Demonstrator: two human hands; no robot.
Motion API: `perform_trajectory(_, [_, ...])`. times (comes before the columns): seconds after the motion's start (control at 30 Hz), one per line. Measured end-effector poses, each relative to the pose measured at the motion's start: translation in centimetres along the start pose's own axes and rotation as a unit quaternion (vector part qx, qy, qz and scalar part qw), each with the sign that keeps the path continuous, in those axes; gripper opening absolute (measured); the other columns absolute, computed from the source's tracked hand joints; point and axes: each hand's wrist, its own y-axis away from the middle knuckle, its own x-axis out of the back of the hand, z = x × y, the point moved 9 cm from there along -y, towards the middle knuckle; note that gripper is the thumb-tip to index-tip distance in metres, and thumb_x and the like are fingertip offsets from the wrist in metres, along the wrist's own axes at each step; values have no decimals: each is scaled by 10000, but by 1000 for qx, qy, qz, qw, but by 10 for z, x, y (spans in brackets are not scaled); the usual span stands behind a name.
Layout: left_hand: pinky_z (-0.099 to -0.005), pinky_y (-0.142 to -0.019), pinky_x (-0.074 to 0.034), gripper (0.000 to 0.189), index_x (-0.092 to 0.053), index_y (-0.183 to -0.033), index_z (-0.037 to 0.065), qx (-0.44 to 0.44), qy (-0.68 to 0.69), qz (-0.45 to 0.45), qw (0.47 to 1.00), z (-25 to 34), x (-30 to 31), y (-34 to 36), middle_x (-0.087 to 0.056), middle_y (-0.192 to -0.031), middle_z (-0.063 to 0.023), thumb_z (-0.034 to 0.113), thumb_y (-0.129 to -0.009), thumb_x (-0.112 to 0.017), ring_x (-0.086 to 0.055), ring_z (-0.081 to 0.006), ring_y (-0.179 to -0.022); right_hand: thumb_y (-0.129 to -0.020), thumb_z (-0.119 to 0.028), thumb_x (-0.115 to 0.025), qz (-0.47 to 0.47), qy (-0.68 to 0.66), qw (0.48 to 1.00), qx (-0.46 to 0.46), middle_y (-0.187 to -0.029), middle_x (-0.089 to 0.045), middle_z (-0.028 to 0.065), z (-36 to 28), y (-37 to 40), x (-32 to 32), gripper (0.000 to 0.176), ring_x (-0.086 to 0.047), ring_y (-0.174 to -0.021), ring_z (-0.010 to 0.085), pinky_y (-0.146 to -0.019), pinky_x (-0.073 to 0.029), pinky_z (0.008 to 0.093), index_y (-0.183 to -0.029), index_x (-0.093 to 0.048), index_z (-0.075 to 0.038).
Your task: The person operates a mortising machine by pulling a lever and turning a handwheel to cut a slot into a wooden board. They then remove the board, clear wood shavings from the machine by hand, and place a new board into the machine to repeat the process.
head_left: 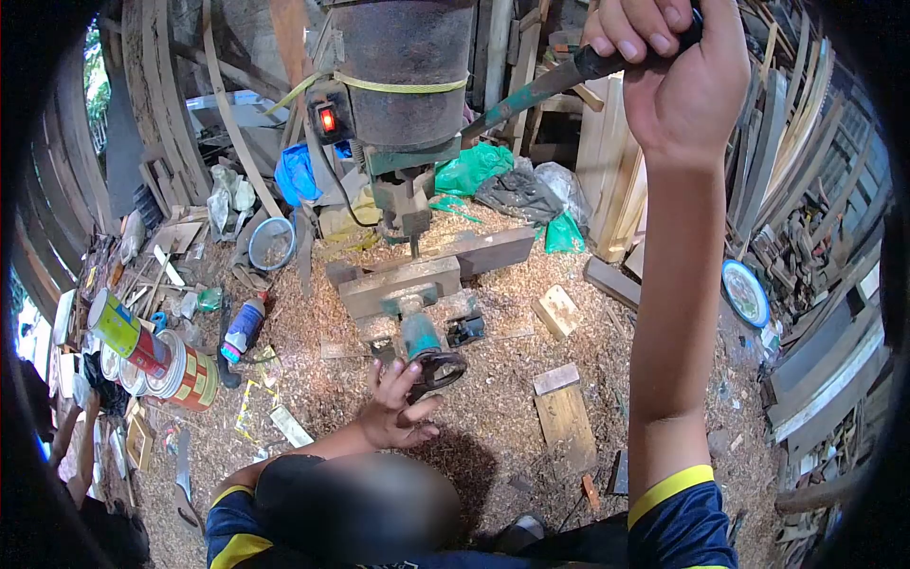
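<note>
Another person [85, 441] is mostly cut off at the floor's left edge, behind stacked cans [196, 379]. The left hand [393, 408], fingers loosely parted, is at the vise's handwheel [441, 373]; I cannot tell whether it touches. The drill bit [414, 244] meets the wooden board [498, 252] across the vise's far edge, its tip hidden. The raised right hand [678, 95], cropped above, curls tightly round the lever [531, 100].
</note>
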Motion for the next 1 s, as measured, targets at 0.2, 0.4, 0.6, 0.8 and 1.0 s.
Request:
perform_trajectory(0.2, [-634, -1249, -47, 508, -704, -1276, 282, -29, -6, -39, 999, 0, -10, 4, -346, -1661, -240, 685, -1003, -559, -263, -433, -1565, -1149, -359, -399, 18, 7, 1000, -12, -538, -350, -30, 2, -1, 6, 491, -383, -464, 129, -504, -417, 308, -697, -393, -169])
perform_trajectory(0.4, [-655, -1230, -69, 550, -687, -1290, 280, 4, 22, -12, 1000, 1, 1, -10, -352, -1648, -272, 720, -989, -552, -306, -453, -1543, -1145, -363, -394, 36, 33, 999, 10, -532, -349, -30, -2, 2, 3, 496, -377, -463, 130, -509, -411, 309, -688, -391, -171])
perform_trajectory(0.6, [-602, -1093, -298, 465, -639, -1208, 113, 93, 41, 56, 993, -28, 38, -66, -476, -1482, -219, 516, -976, -625, -452, -421, -1361, -1142, -354, -407, 66, 27, 997, 20, -532, -357, -29, -12, 10, -11, 507, -371, -465, 125, -498, -390, 305, -671, -393, -168])
perform_trajectory(0.8, [-491, -1023, -363, 219, -691, -1048, 93, 115, 89, -27, 989, -48, 17, -95, -593, -1219, -126, 250, -899, -727, -523, -359, -1184, -1127, -423, -279, -52, -53, 997, 19, -559, -387, -9, -19, 96, -2, 587, -410, -582, 151, -663, -353, 336, -616, -422, -170])
perform_trajectory(1.0, [-459, -897, -440, 127, -727, -845, 80, 149, 166, 9, 975, -53, 14, -86, -636, -977, -63, 185, -826, -795, -575, -304, -986, -1075, -628, -283, 63, 73, 994, 45, -506, -410, -14, -25, 217, -2, 738, -445, -549, 193, -773, -363, 430, -516, -460, -180])
